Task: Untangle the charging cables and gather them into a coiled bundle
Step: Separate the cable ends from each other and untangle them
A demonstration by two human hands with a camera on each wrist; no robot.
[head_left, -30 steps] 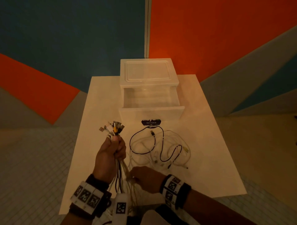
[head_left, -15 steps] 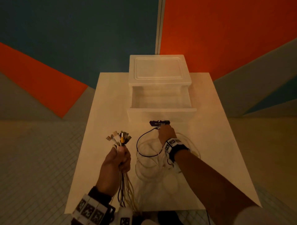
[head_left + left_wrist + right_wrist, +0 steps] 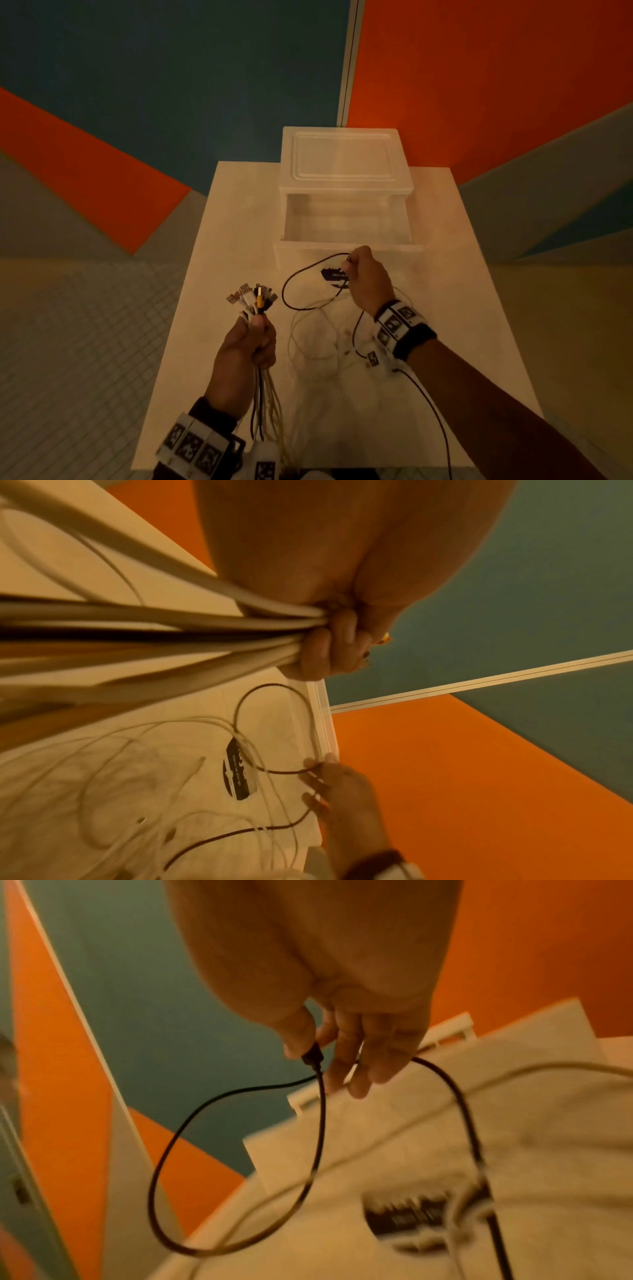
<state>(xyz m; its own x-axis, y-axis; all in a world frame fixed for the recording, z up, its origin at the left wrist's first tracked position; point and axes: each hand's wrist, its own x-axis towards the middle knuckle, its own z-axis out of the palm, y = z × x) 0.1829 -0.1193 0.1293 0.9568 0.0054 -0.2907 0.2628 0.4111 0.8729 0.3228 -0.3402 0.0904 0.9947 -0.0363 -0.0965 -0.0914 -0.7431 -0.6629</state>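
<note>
My left hand (image 3: pixel 248 346) grips a bunch of cables (image 3: pixel 263 404) upright, their plug ends (image 3: pixel 251 296) fanned out above the fist; in the left wrist view the fingers (image 3: pixel 329 645) close round the white and dark strands (image 3: pixel 171 631). My right hand (image 3: pixel 366 277) is lifted in front of the drawer and pinches the plug of a black cable (image 3: pixel 312 1056) between thumb and forefinger. That black cable (image 3: pixel 291 277) loops down to the left. A loose tangle of white cables (image 3: pixel 318 335) lies on the table between my hands.
A white plastic drawer unit (image 3: pixel 344 192) stands at the back of the white table (image 3: pixel 222 240), its drawer pulled open. A dark label (image 3: pixel 332 274) lies on the table before it. Tiled floor surrounds the table; orange and teal walls stand behind.
My right hand went from the near table edge out to the black cable's plug by the drawer, took it and lifted it. The left hand stayed up with its bunch.
</note>
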